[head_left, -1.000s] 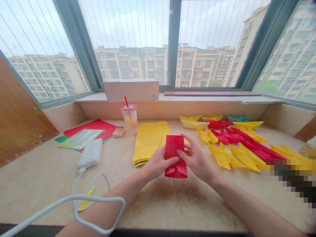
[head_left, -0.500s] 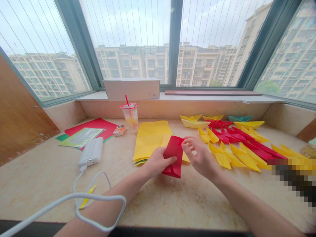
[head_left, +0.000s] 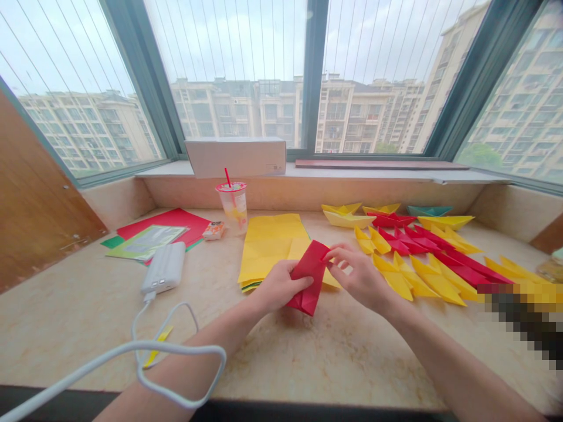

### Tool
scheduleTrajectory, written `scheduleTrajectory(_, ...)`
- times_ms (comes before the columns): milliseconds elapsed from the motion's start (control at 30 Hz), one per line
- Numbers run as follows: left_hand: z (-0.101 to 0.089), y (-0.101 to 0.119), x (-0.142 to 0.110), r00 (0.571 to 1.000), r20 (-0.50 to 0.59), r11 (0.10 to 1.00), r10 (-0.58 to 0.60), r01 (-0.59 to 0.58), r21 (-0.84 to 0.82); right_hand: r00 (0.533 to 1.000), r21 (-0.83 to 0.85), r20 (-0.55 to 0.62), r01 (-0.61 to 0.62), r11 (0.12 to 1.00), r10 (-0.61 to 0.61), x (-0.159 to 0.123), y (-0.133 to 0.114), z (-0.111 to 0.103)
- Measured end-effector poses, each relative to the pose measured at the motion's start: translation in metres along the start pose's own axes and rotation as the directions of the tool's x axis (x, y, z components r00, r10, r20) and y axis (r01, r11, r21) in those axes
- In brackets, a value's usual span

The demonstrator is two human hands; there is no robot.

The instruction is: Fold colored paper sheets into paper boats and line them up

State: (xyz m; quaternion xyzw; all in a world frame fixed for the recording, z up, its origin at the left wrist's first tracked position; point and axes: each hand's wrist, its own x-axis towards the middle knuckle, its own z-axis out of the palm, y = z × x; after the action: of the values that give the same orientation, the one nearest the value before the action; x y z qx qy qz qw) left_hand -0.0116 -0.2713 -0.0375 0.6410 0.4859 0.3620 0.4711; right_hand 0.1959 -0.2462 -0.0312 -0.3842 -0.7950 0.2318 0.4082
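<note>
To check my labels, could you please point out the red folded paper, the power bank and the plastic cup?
red folded paper [head_left: 313,264], head view, upper part
power bank [head_left: 163,267], head view, top face
plastic cup [head_left: 233,210], head view, side wall

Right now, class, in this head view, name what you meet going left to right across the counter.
White power bank, plastic cup with red straw, left hand, folded red paper, right hand, folded yellow paper pieces

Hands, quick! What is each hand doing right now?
Left hand: closed, holding the folded red origami paper.
Right hand: closed, fingers pinching that paper's top corner.
</note>
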Motion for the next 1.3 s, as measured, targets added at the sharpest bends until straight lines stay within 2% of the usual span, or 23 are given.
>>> scheduleTrajectory(233, -0.001, -0.002, 0.002, 0.999, 0.031, 0.995, 0.011, -0.007, -0.095, 0.992, -0.060, -0.049, 0.113, 0.992, -0.116, 0.001, 0.001, -0.005)
scheduleTrajectory(367, -0.002, -0.001, 0.002, 0.997, 0.068, 0.991, 0.032, -0.022, -0.135, 0.992, -0.078, 0.012, 0.125, 0.989, -0.124, 0.000, 0.004, -0.009)
scheduleTrajectory(567, -0.005, -0.004, 0.002, 0.997, 0.064, 0.992, 0.053, -0.045, -0.118, 0.980, -0.063, 0.151, 0.141, 0.988, -0.131, 0.000, 0.002, -0.010)
scheduleTrajectory(933, -0.006, -0.005, 0.003, 0.996, 0.059, 0.992, 0.074, -0.067, -0.105, 0.971, -0.013, 0.159, 0.181, 0.983, -0.177, 0.000, -0.005, -0.015)
scheduleTrajectory(1100, -0.006, -0.001, 0.001, 0.995, 0.054, 0.997, 0.079, -0.077, -0.029, 0.965, -0.003, 0.193, 0.179, 0.984, -0.175, 0.000, -0.004, -0.016)
scheduleTrajectory(1300, -0.007, 0.003, -0.001, 0.991, 0.040, 0.975, 0.127, -0.133, 0.180, 0.956, 0.036, 0.249, 0.150, 0.988, -0.154, 0.001, 0.003, -0.015)
